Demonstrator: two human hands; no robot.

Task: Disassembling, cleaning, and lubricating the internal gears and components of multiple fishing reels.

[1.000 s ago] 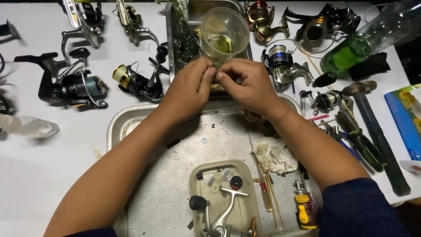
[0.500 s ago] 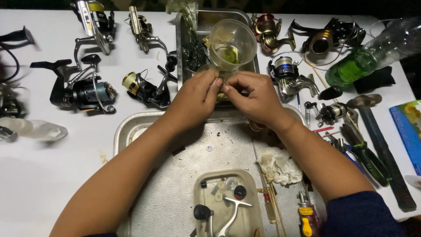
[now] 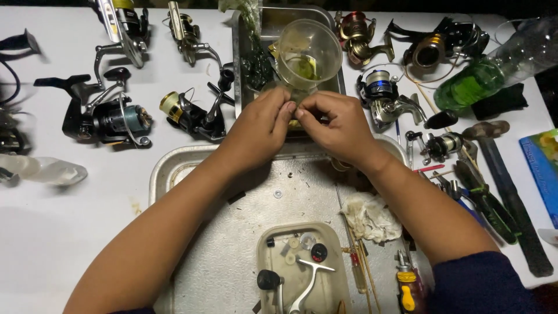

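Left hand (image 3: 261, 131): your fingers are pressed together with the thumb, pinching a small part at the base of the clear plastic cup (image 3: 308, 53), upper middle of the frame.
Right hand (image 3: 337, 125): its grip is closed the same way, fingertips meeting the left ones on that small part; what the part is cannot be told, your fingers hide it.
Cup: it sits just above your fingertips, over the metal pan (image 3: 247, 35) at the top of the frame, with a yellowish-green smear inside.
Handling: the cup looks thin, light and easy to crush, probably slick where it is greasy; hold it low at the stiffer base, not by the rim.
Small part: likely tiny and easy to drop, so keep it over the steel tray (image 3: 168, 174).
Nearby: a parts dish (image 3: 267, 241) holding a reel handle in the lower middle, a crumpled rag (image 3: 369, 215), a black spinning reel (image 3: 104, 119) at left, a green bottle (image 3: 488, 72) at upper right.
Surface: white, crowded with reels and tools.
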